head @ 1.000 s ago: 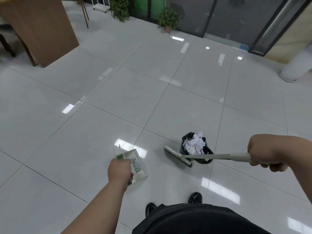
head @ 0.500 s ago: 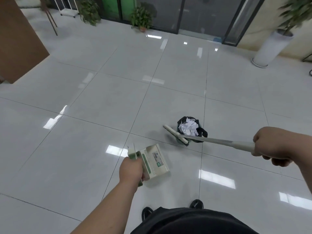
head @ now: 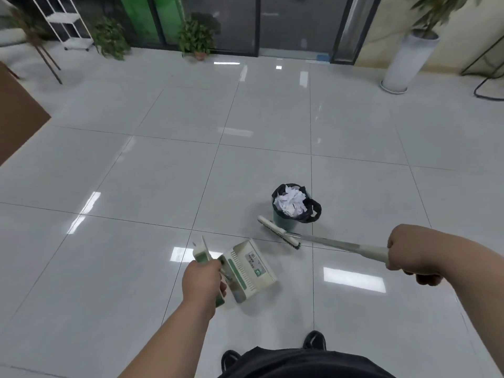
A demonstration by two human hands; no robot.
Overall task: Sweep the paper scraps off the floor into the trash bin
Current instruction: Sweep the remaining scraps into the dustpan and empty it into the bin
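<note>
Left hand (head: 203, 279) clenched round the handle of a cream-and-green dustpan (head: 251, 268), held low over the floor (head: 136, 186), near centre. Cannot tell whether the pan touches the tiles.

Right hand (head: 411, 253) closed in a fist on the grip end of the broom (head: 335, 244). The shaft runs left and away from it, and the brush head lies just beside the near side of the trash bin (head: 282, 223).

The bin is small and green with a black liner, standing on the floor right of centre, beyond the dustpan. Paper scraps (head: 290, 203) are heaped in its mouth, white and crumpled.

Black shoes (head: 315, 341) at the near edge. Potted plants (head: 195, 36) and a tall white planter (head: 406, 61) along the far wall.
</note>
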